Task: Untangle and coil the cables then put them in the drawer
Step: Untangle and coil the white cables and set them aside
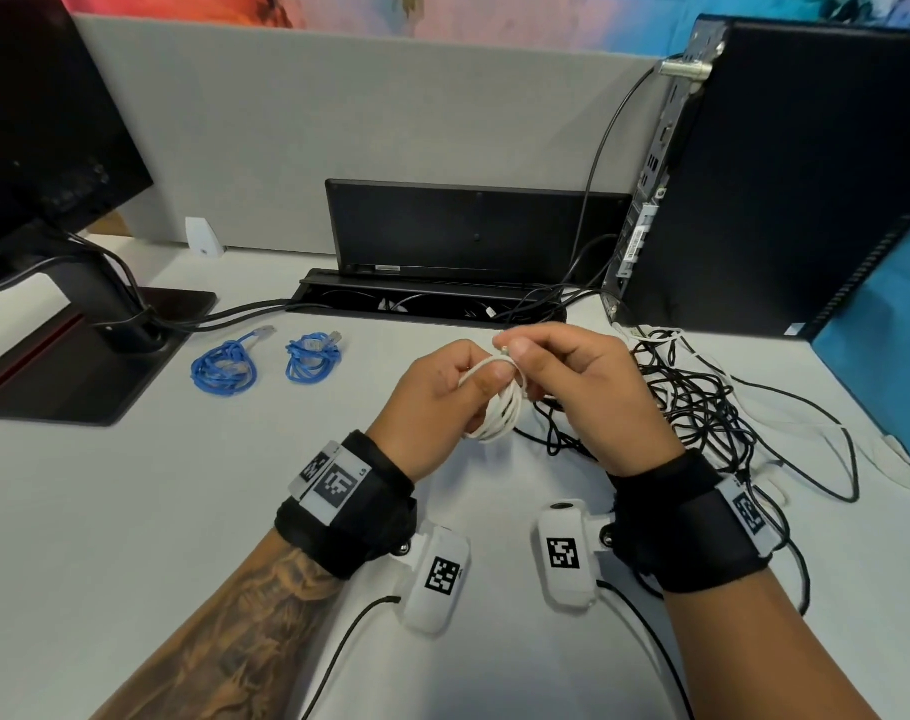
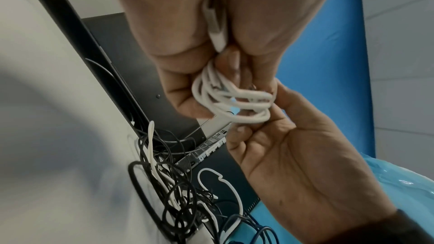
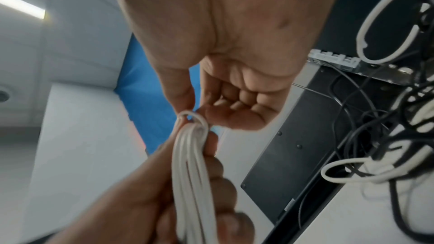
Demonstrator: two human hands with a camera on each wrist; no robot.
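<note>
A white cable wound into a small coil hangs above the middle of the desk. My left hand grips the coil in its curled fingers. My right hand pinches the cable's free end between thumb and forefinger at the top of the coil. Two coiled blue cables lie on the desk to the left. A tangle of black and white cables lies to the right of my hands. No drawer is in view.
A monitor stand sits at the left. A black cable tray with a raised lid runs along the grey partition. A black computer tower stands at the right, with a blue sheet beside it.
</note>
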